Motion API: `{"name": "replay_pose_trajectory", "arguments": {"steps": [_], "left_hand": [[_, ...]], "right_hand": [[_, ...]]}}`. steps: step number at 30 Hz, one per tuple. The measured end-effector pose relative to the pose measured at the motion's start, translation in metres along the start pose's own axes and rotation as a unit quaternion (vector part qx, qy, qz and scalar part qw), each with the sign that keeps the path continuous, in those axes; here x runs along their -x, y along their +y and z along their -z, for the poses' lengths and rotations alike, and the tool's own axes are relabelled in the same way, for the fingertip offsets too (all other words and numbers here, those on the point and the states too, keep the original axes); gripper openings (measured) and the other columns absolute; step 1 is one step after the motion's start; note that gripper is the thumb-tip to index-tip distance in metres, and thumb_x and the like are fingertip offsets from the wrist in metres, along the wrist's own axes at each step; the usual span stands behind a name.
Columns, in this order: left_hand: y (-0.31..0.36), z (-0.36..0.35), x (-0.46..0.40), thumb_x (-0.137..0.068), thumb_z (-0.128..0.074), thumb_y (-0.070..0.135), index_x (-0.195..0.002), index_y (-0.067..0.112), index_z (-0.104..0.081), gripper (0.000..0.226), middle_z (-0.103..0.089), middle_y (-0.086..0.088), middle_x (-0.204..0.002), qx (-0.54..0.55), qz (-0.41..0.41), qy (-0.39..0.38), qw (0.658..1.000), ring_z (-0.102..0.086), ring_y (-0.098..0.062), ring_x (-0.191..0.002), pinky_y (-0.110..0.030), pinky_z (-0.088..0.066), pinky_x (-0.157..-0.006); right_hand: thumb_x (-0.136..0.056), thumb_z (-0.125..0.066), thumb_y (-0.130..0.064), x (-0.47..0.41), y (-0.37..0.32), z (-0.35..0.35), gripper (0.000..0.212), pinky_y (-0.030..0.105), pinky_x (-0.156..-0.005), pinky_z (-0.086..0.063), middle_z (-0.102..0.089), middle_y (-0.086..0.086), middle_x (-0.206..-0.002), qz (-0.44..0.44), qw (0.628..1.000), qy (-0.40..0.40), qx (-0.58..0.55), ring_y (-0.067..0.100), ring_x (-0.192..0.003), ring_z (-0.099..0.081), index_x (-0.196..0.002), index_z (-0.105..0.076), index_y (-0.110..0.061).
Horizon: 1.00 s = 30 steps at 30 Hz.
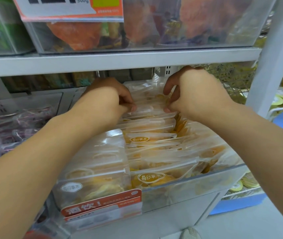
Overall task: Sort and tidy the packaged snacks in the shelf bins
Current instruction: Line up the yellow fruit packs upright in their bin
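Head view: a clear snack packet [150,107] is being pinched by the left hand [108,99] and right hand [194,94] — neighbouring packets [147,140] risk being dragged askew if lifted sharply.

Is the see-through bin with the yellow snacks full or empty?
Full. The clear bin is packed front to back with snack packets, rising above its front wall.

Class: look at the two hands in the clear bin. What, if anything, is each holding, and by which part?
Both the left hand and the right hand pinch the top edges of upright clear snack packets near the back of the bin.
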<state>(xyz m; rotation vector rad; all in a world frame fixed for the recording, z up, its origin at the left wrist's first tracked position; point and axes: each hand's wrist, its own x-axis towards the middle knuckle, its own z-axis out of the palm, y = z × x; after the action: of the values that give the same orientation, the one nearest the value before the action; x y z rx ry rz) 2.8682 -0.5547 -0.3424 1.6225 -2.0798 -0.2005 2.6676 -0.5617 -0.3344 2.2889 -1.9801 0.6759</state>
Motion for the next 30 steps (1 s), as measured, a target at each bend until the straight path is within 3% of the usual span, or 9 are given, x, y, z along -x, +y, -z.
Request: {"name": "replay_pose_trajectory", "arguments": {"steps": [5, 10, 12, 13, 15, 18, 21, 26, 30], "left_hand": [[0.000, 0.007, 0.007, -0.071, -0.086, 0.038, -0.068, 0.023, -0.057, 0.033, -0.063, 0.002, -0.074, -0.049, -0.022, 0.021, 0.998, -0.058, -0.017, -0.071, -0.026, -0.044, -0.060], [-0.001, 0.004, 0.005, -0.069, -0.089, 0.037, -0.067, 0.033, -0.073, 0.016, -0.070, 0.012, -0.084, -0.031, -0.028, -0.001, 0.999, -0.065, -0.012, -0.084, -0.028, -0.054, -0.081], [0.000, 0.001, 0.004, -0.071, -0.088, 0.032, -0.069, 0.033, -0.077, 0.011, -0.072, 0.010, -0.086, -0.023, -0.051, 0.002, 0.998, -0.066, -0.014, -0.086, -0.032, -0.054, -0.086], [0.001, 0.000, 0.003, -0.072, -0.087, 0.028, -0.071, 0.031, -0.078, 0.010, -0.072, 0.008, -0.087, -0.022, -0.063, 0.003, 0.998, -0.066, -0.016, -0.086, -0.032, -0.054, -0.086], [0.001, 0.001, 0.002, -0.076, -0.085, 0.022, -0.072, 0.029, -0.077, 0.011, -0.071, 0.005, -0.086, -0.020, -0.069, 0.003, 0.997, -0.064, -0.016, -0.081, -0.025, -0.053, -0.081], [0.001, 0.002, 0.003, -0.079, -0.082, 0.025, -0.072, 0.030, -0.074, 0.012, -0.067, 0.010, -0.076, 0.033, -0.032, 0.033, 0.998, -0.058, -0.009, -0.067, -0.005, -0.040, -0.056], [0.003, 0.000, 0.005, -0.080, -0.081, 0.035, -0.072, 0.025, -0.072, 0.015, -0.064, 0.010, -0.069, 0.046, -0.016, 0.066, 0.997, -0.056, -0.005, -0.063, -0.016, -0.041, -0.053], [0.002, -0.005, 0.002, -0.078, -0.081, 0.040, -0.072, 0.029, -0.067, 0.019, -0.062, 0.012, -0.070, -0.056, -0.057, 0.066, 0.995, -0.056, -0.008, -0.067, -0.025, -0.042, -0.062], [0.003, -0.009, -0.003, -0.079, -0.081, 0.037, -0.076, 0.032, -0.065, 0.017, -0.054, 0.012, -0.067, -0.079, -0.075, 0.044, 0.993, -0.048, -0.002, -0.062, -0.024, -0.037, -0.057]], "right_hand": [[-0.066, -0.085, -0.029, 0.006, 0.005, -0.001, 0.027, 0.037, -0.073, -0.058, -0.067, 0.002, -0.085, -0.016, 0.998, 0.015, 0.052, 0.027, -0.080, -0.063, -0.084, -0.067, -0.021], [-0.074, -0.079, -0.030, 0.002, 0.006, -0.005, 0.022, 0.039, -0.078, -0.059, -0.070, 0.001, -0.090, -0.039, 0.998, -0.026, 0.042, 0.026, -0.084, -0.065, -0.092, -0.074, -0.020], [-0.080, -0.075, -0.021, 0.006, 0.004, -0.005, 0.007, 0.035, -0.081, -0.057, -0.070, -0.002, -0.092, 0.001, 0.999, -0.032, 0.030, 0.023, -0.088, -0.065, -0.083, -0.078, -0.026], [-0.081, -0.073, -0.016, 0.008, 0.002, -0.005, 0.015, 0.033, -0.083, -0.056, -0.071, -0.004, -0.092, 0.019, 0.999, -0.026, 0.022, 0.021, -0.091, -0.064, -0.078, -0.078, -0.030], [-0.082, -0.069, -0.007, 0.008, -0.001, -0.004, 0.026, 0.030, -0.086, -0.054, -0.071, -0.008, -0.087, 0.040, 0.999, -0.007, -0.004, 0.017, -0.094, -0.064, -0.079, -0.080, -0.031], [-0.080, -0.077, -0.007, 0.005, -0.001, 0.000, 0.020, 0.018, -0.082, -0.048, -0.063, -0.014, -0.071, 0.017, 0.996, 0.000, -0.093, 0.009, -0.090, -0.064, -0.083, -0.081, -0.026], [-0.079, -0.080, -0.008, 0.004, -0.004, 0.002, 0.016, 0.017, -0.082, -0.048, -0.067, -0.010, -0.075, 0.014, 0.991, -0.002, -0.134, 0.006, -0.086, -0.064, -0.085, -0.081, -0.023], [-0.083, -0.075, -0.015, 0.000, -0.013, 0.002, 0.013, 0.025, -0.081, -0.055, -0.073, -0.003, -0.087, 0.040, 0.997, -0.073, -0.006, 0.017, -0.085, -0.068, -0.092, -0.081, -0.023], [-0.084, -0.072, -0.015, -0.002, -0.025, -0.006, 0.014, 0.030, -0.083, -0.056, -0.070, 0.001, -0.088, 0.089, 0.995, -0.035, 0.035, 0.021, -0.085, -0.066, -0.095, -0.079, -0.020]]}}
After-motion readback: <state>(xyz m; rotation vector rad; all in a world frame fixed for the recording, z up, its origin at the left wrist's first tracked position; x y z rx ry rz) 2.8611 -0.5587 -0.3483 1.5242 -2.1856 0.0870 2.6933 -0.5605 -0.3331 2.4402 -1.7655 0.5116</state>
